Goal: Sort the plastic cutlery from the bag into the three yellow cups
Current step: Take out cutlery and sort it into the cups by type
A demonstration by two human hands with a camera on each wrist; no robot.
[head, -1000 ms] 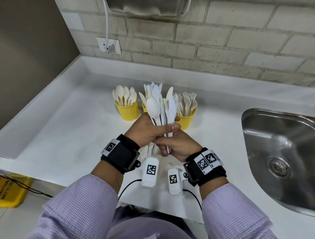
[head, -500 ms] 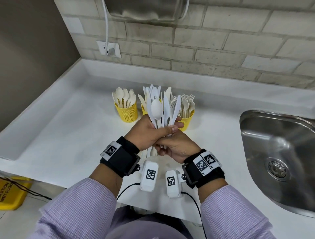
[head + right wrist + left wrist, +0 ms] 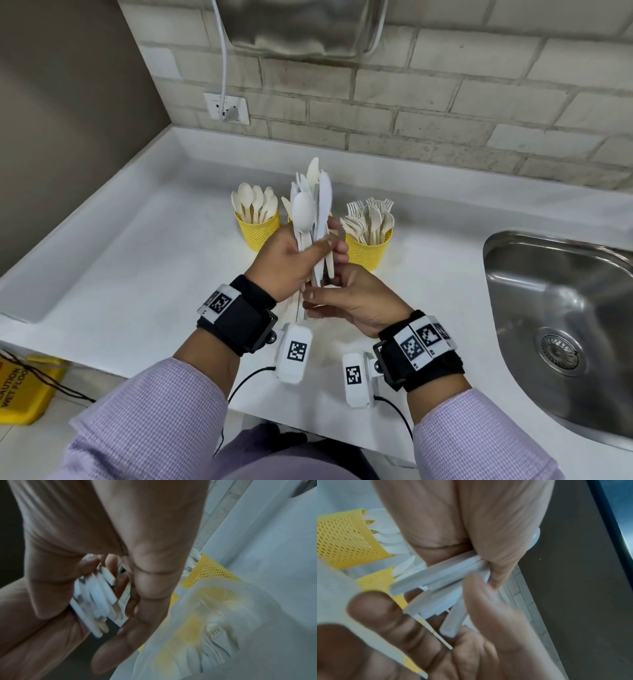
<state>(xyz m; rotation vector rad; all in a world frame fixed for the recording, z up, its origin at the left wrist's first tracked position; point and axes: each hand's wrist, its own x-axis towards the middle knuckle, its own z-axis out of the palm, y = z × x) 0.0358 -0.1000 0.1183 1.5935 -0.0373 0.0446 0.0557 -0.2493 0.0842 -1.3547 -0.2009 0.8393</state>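
My left hand (image 3: 318, 250) grips an upright bundle of white plastic cutlery (image 3: 313, 212), a spoon in front and knives behind it. My right hand (image 3: 322, 301) lies just below with relaxed fingers, touching the handle ends (image 3: 445, 574) at the palm. Three yellow mesh cups stand behind on the counter. The left cup (image 3: 257, 234) holds spoons and the right cup (image 3: 368, 253) holds forks. The bundle hides most of the middle cup (image 3: 375, 580). In the right wrist view a translucent plastic bag (image 3: 214, 615) lies by the cups with cutlery showing through.
A steel sink (image 3: 561, 318) is sunk into the white counter (image 3: 137, 267) at the right. The brick wall carries a socket (image 3: 226, 109) and a cable. A yellow wet-floor sign (image 3: 24, 387) stands on the floor at lower left.
The fanned cutlery has been drawn into a tighter bundle. My right hand has let go of the handles and slid down to their ends.
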